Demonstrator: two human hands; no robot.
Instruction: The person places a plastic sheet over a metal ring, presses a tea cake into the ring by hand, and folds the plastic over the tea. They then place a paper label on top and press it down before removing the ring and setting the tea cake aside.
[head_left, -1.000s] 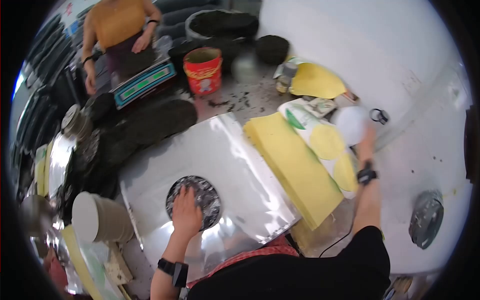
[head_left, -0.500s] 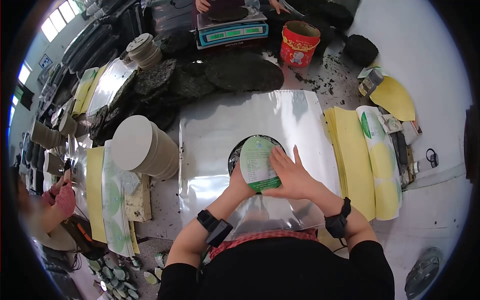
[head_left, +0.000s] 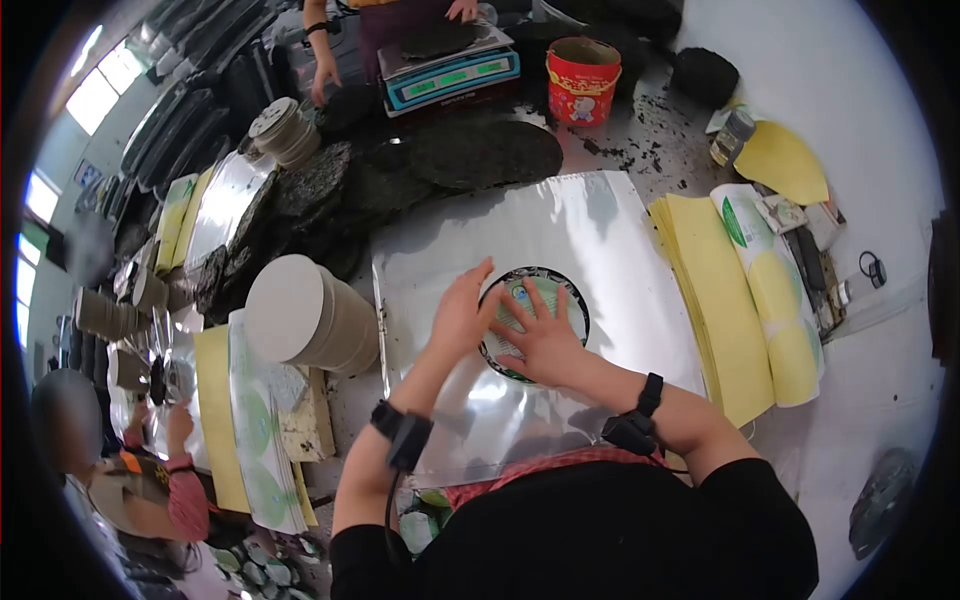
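Where the silver sheets (head_left: 610,240) cover the table (head_left: 650,150), entry as follows. Dark round cake (head_left: 581,312): lies flat at mid-sheet, with a round green-and-white label (head_left: 550,296) on top, directly under both hands. Right hand (head_left: 540,342): grip apart, fingers spread, palm flat on the label, closed on nothing; forearm enters from lower right. Left hand (head_left: 460,312): grip apart, fingers straight, resting at the cake's left rim and on the sheet; forearm rises from lower left. Adjacent: yellow paper stack (head_left: 705,290) to the right, white disc stack (head_left: 300,312) to the left.
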